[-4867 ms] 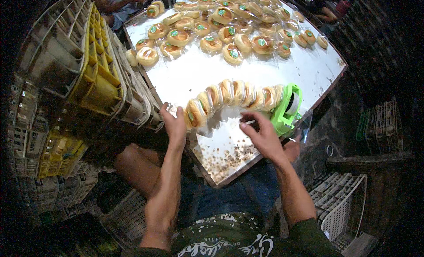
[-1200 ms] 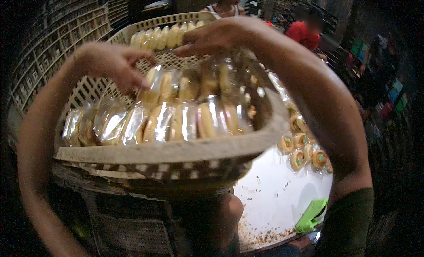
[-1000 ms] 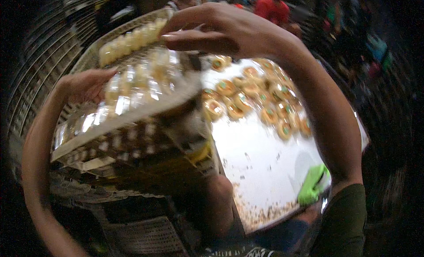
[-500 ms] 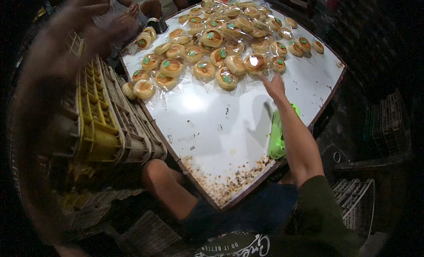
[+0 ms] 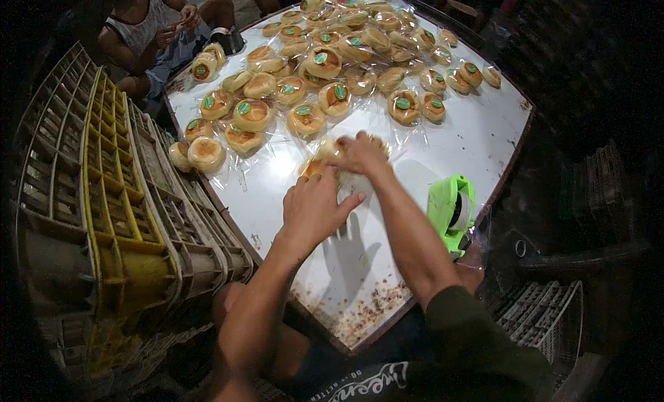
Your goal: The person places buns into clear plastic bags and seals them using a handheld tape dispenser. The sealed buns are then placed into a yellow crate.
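Wrapped round buns with green labels lie heaped over the far part of the white table. My right hand is on the near side of the heap, fingers bent down over a wrapped bun that it partly hides. Close by on the left, my left hand has its thumb spread away and its fingertips beside another bun. A bright green tape dispenser with a roll in it stands at the table's right edge, beside my right forearm.
Stacked plastic crates, grey and yellow, press against the table's left side. Another person sits beyond them at the far left. A pale crate lies low at the right. Rust marks the table's near corner.
My left arm, blurred at the left before, has come down over the table beside the right hand. My right hand has moved left and nearer with buns from the heap. The tape dispenser now shows fully.
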Demonstrator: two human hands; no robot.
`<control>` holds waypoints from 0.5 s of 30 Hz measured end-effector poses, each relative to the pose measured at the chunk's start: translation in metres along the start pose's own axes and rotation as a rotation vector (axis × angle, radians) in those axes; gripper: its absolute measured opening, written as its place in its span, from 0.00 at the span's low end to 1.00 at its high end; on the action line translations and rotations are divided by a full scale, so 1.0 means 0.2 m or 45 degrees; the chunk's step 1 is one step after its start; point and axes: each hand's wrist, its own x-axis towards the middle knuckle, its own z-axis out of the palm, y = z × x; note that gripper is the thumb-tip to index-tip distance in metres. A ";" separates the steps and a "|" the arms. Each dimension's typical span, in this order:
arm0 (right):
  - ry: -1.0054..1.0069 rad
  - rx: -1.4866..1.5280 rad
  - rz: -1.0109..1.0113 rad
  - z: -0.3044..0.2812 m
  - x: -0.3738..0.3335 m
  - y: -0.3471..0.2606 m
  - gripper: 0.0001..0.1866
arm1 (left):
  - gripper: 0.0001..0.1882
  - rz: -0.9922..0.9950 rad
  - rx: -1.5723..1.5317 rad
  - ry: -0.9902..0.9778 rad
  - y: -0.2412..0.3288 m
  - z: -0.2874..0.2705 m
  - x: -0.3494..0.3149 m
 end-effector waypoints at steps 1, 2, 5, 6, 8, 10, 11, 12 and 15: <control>-0.019 0.038 0.036 0.06 -0.09 -0.04 0.40 | 0.35 0.031 0.015 0.048 -0.02 0.02 0.02; 0.012 0.023 -0.051 0.13 -0.21 -0.06 0.37 | 0.34 0.056 0.023 0.087 -0.04 0.06 0.03; 0.283 0.168 -0.340 0.25 -0.51 -0.08 0.23 | 0.31 0.163 0.036 0.185 -0.18 0.20 0.13; 0.601 0.317 -0.374 0.30 -0.66 -0.06 0.22 | 0.31 0.241 0.038 0.232 -0.21 0.26 0.14; 0.750 0.489 -0.235 0.24 -0.91 0.00 0.21 | 0.40 0.345 0.300 0.100 -0.15 0.32 0.04; 0.679 0.586 -0.239 0.20 -1.13 0.07 0.25 | 0.47 0.456 0.481 0.009 -0.19 0.46 -0.02; 0.646 0.634 -0.233 0.21 -1.22 0.11 0.27 | 0.52 0.512 0.604 -0.069 -0.20 0.52 -0.04; 0.615 0.685 -0.193 0.25 -1.30 0.13 0.28 | 0.54 0.412 0.568 -0.146 -0.21 0.56 -0.02; 0.489 0.869 -0.004 0.39 -1.45 0.29 0.40 | 0.51 0.215 0.241 -0.373 -0.06 0.53 -0.03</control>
